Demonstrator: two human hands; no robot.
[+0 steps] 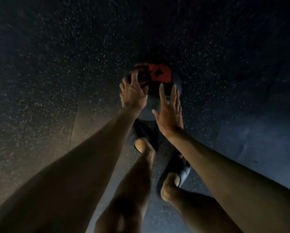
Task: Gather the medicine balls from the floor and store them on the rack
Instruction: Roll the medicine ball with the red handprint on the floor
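Nearly the whole frame is a dark, matte rubber floor point(60, 52) flecked all over with small pale specks. It is laid in large tiles: a thin seam point(77, 108) runs down the left of centre, and fainter joints cross the lower right. Warm brownish light falls on the floor at the lower left, cool bluish light washes the right and lower right, and the upper corners sink into near black. No wall or furniture can be made out in the gloom.

Just above the centre of the frame a dark, round medicine ball point(159, 74) with a worn red patch on its top lies on the floor, touching nothing but the hands.

The bare left hand point(134, 92) lies on the ball's left side, fingers spread and laid flat over the curve, not curled round it. The bare right hand point(170, 111) is at the ball's lower right, fingers straight and slightly fanned, thumb out to the left; whether its palm touches the ball cannot be told. The hands stand apart, one on each side of the ball, neither clamped on it.

Below the ball, in the lower centre, two bare legs reach down to feet in dark slip-on sandals: the left sandal point(137, 132) just below the ball, the right sandal point(182, 170) lower and to the right, partly under the right forearm
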